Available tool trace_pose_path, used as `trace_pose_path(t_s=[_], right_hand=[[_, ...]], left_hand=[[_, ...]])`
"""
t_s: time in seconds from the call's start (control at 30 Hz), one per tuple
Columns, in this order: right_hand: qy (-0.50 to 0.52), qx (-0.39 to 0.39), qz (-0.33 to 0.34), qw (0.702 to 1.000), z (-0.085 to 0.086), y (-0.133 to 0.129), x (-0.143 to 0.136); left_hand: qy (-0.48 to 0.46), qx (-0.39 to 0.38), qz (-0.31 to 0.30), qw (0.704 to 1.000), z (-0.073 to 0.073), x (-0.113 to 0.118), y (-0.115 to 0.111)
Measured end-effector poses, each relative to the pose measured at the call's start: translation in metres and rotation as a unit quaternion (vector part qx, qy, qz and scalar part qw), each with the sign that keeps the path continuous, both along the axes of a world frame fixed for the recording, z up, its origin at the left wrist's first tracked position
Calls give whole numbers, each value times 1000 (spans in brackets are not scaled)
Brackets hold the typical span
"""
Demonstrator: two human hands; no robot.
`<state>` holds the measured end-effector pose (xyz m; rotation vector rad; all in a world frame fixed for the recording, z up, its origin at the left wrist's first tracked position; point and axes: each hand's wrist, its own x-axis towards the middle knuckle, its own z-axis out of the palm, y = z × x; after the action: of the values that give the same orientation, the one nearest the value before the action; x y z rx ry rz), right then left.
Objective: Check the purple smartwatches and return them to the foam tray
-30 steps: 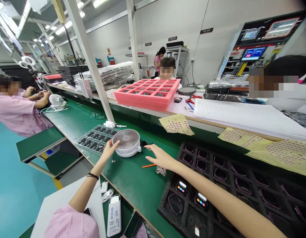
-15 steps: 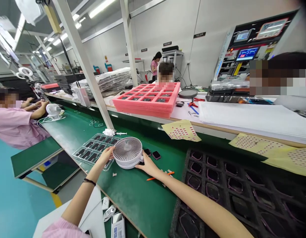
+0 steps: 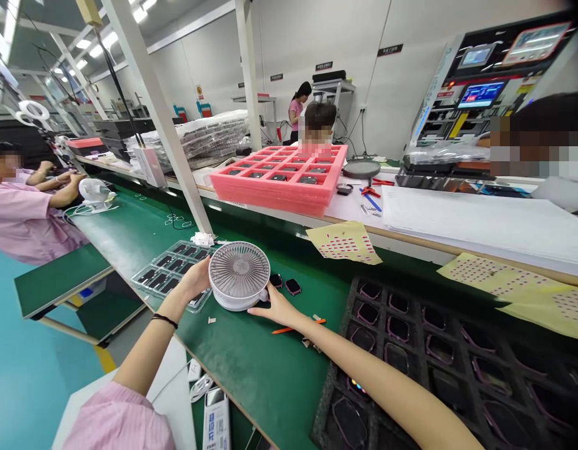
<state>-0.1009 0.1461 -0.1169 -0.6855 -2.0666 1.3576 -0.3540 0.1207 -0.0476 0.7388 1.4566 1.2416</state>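
Observation:
A round white desk fan (image 3: pixel 240 269) is over the green bench with its slatted grille turned up. My left hand (image 3: pixel 197 279) grips its left rim, the fingertips partly hidden behind the housing. On the opposite side, my right hand (image 3: pixel 278 307) pinches the fan's right edge, near a small knob, with thumb and fingers. Beside my left hand lies a clear blister tray (image 3: pixel 164 270) of dark flat parts, partly covered by hand and fan. Just right of the fan are two dark watch-like pieces, one of them a watch case (image 3: pixel 293 287). An orange stick (image 3: pixel 284 330) lies below my right wrist.
A black foam tray (image 3: pixel 349 350) of watch cases fills the right, under my right forearm. A pink foam tray (image 3: pixel 274 199) stands on the raised shelf. Yellow sheets (image 3: pixel 345 242) hang from its edge. A white post (image 3: pixel 162 119) rises behind the bench. Co-workers sit left and across.
My hands stay on the fan, which appears slightly higher and further left, its grille tipped more towards me. My left hand's hold reaches further behind the rim. The camera view has shifted a little.

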Motion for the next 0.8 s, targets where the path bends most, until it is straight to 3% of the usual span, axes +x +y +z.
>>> trace_pose_path(t_s=[0.1,0.17,0.27,0.53,0.67,0.8], right_hand=[[13,-9,4,1000,0,3,1],[8,6,-30,999,4,5,3],[-16,97,-84,992,19,5,4],[-74,346,-6,935,80,-4,-33],[-87,443,55,891,90,-17,-58],[-86,476,64,873,89,-23,-78]], left_hand=[[-22,38,-5,999,-7,3,-6],[-22,48,6,999,-15,6,-8],[-10,72,30,997,-27,9,-9],[81,138,75,984,-54,27,-13],[133,152,76,976,-60,27,-19],[181,145,67,970,-64,22,-24]])
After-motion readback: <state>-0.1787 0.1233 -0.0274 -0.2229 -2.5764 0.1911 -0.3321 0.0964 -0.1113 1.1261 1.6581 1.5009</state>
